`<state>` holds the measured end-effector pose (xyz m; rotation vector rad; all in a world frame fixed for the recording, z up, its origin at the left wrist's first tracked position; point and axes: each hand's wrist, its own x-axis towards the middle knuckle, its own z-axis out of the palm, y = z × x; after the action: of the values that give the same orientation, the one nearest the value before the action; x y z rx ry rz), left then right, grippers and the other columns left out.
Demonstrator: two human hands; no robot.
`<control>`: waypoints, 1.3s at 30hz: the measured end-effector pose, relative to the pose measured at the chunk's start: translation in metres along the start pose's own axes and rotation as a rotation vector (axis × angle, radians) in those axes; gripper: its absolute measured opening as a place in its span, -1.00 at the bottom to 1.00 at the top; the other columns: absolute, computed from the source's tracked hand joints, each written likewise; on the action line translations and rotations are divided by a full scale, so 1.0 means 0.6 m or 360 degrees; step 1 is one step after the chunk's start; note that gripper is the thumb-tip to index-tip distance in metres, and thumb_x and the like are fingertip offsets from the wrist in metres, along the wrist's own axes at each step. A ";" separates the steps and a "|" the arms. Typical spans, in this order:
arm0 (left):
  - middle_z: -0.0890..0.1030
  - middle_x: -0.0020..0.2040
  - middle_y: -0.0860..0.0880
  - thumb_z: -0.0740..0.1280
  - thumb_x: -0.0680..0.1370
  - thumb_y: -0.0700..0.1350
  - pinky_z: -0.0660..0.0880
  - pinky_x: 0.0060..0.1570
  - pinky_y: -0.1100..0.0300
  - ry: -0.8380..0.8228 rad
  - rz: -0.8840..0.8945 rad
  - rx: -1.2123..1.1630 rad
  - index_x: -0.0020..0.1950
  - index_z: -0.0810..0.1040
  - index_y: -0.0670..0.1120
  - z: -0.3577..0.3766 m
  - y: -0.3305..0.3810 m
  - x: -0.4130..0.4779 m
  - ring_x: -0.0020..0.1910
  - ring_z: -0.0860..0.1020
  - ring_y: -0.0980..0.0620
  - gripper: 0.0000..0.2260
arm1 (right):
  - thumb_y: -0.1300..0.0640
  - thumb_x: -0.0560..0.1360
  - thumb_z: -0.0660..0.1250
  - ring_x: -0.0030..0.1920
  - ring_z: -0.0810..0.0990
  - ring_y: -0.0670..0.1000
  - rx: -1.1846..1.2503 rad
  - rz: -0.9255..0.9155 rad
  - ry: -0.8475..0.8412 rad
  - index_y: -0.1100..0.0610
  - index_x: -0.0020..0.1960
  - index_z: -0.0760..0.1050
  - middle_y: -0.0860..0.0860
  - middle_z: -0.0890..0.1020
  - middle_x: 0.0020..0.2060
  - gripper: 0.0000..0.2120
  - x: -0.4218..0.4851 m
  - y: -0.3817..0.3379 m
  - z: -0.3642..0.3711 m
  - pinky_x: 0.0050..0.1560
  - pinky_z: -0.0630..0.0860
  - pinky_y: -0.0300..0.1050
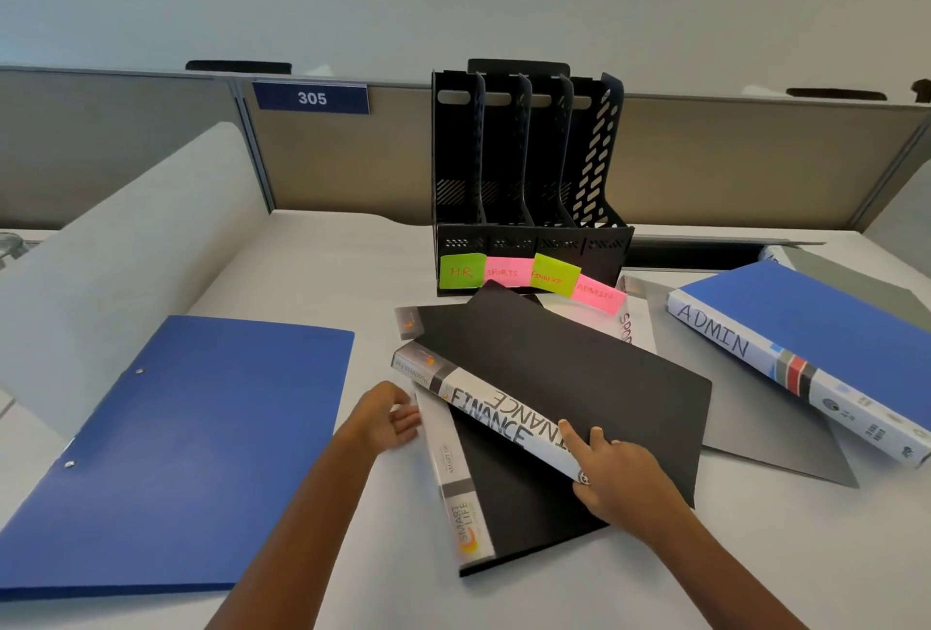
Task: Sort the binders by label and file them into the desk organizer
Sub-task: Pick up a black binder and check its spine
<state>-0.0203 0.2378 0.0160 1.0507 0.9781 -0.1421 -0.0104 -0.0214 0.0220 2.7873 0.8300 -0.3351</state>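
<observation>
Head view: blue folder (pixel 176 448) lies left of both hands. Right hand (pixel 622 476) grips the black FINANCE binder (pixel 579 377) at its spine. ADMIN binder (pixel 806 322) lies to its right. Beyond the hands, the organizer (pixel 524 234) is tagged HR, SPORTS, FINANCE, ADMIN. Left hand (pixel 390 420), open, touches the SMART LIFE binder (pixel 456 503).

Sign (pixel 311 98) 305, black binder spine (pixel 478 408) — FINANCE, blue binder spine (pixel 793 376) — ADMIN
</observation>
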 end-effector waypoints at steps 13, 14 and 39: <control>0.49 -0.11 -0.18 0.14 0.53 -0.32 0.47 -0.01 -0.05 -0.0439 0.0091 -0.0167 0.14 0.30 -0.16 0.019 0.002 -0.017 -0.15 0.52 -0.13 -0.79 | -0.02 0.59 0.05 0.14 0.56 0.14 0.0022 -0.0021 0.0068 0.03 0.52 -0.22 0.17 0.36 0.38 -0.38 -0.010 -0.020 -0.028 0.07 0.52 -0.08; 0.49 -0.11 -0.18 0.14 0.53 -0.33 0.48 -0.03 -0.03 -0.0442 0.0139 -0.0125 0.15 0.31 -0.18 0.020 0.004 -0.018 -0.15 0.52 -0.13 -0.79 | -0.01 0.60 0.05 0.05 0.58 0.12 0.0022 -0.0017 0.0097 0.01 0.51 -0.25 0.17 0.43 0.32 -0.37 -0.011 -0.020 -0.031 -0.04 0.51 -0.12; 0.45 0.31 -0.17 0.18 0.60 -0.15 0.40 0.26 0.02 -0.0620 0.0680 0.0483 0.38 0.31 -0.18 0.038 0.041 -0.091 0.27 0.45 -0.13 -0.65 | -0.14 0.56 0.10 0.12 0.58 -0.04 0.0211 0.0133 0.0542 -0.06 0.48 0.01 -0.10 0.45 0.32 -0.45 -0.029 -0.052 -0.140 -0.13 0.38 -0.39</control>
<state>-0.0257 0.2149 0.0753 1.4243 0.3730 -0.1379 -0.0292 0.0178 0.1021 3.0423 0.7798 0.1082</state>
